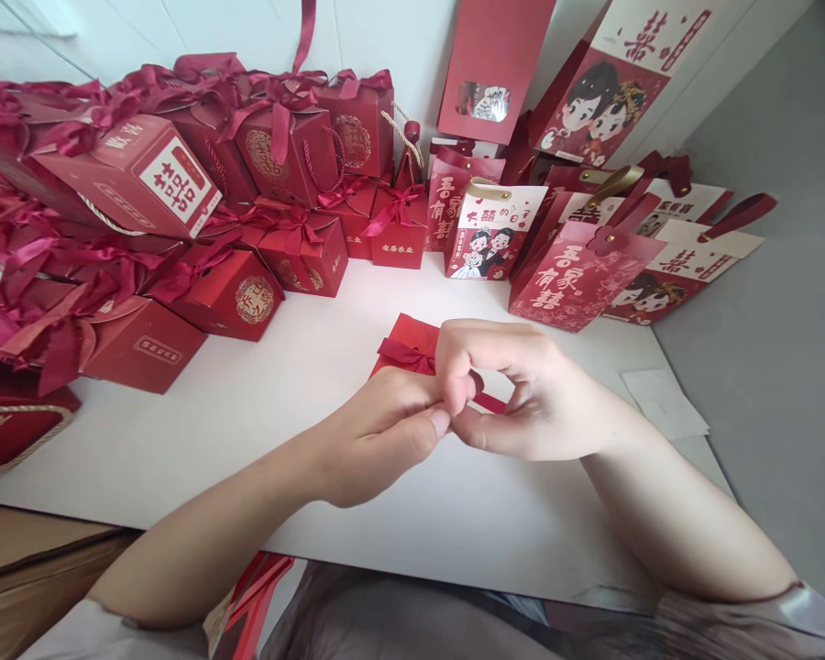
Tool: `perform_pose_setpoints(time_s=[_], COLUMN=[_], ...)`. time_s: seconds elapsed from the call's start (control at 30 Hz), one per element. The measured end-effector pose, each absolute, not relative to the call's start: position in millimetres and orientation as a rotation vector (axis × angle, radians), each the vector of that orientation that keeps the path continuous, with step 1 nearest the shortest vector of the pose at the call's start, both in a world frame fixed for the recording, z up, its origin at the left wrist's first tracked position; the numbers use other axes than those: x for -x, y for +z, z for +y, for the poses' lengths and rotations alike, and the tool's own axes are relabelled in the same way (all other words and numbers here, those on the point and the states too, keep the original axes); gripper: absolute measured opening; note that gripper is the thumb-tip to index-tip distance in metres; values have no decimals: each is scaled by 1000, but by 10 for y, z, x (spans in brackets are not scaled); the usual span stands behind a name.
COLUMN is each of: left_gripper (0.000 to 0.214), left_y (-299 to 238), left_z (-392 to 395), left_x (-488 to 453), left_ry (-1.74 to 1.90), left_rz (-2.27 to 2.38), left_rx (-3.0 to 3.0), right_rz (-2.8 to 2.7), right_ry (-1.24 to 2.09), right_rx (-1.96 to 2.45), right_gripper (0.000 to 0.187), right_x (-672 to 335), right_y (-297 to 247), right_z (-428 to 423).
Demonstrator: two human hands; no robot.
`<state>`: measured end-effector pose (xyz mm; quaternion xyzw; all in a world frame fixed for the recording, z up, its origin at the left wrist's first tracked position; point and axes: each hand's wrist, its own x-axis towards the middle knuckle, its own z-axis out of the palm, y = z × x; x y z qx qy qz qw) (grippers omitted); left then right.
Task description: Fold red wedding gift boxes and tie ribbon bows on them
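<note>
On the white table a small red gift box (412,332) stands partly behind my hands, with a dark red ribbon (407,356) across it. My left hand (385,438) is closed, its thumb and fingers pressed together beside the box. Touching it, my right hand (522,390) curls its index finger and thumb inward toward the same spot. A piece of the ribbon shows between the hands, and a loose red strip appears through the loop of my right fingers. The pinched fingertips hide how the ribbon runs there.
Red gift boxes (226,291) with ribbon bows are stacked at the left and back. Printed red and white gift bags (495,234) stand at the back right, near a grey wall (784,302). White paper (664,403) lies at the right edge. Cardboard (34,550) sits below the table at left.
</note>
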<state>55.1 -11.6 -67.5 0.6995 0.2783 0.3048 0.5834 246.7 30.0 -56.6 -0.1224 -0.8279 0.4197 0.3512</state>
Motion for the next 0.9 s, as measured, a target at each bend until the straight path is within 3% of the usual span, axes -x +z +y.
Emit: perform_pose_setpoints(time_s=[0.9], left_gripper=[22], left_y=[-702], left_z=[-139], left_x=[-550], left_ry=[742], left_rz=[667], left_rx=[-1630], right_rz=[-2122], right_ry=[1081], right_rx=[313], right_gripper=[17], right_x=[-2464], right_y=[-576], right_z=[313])
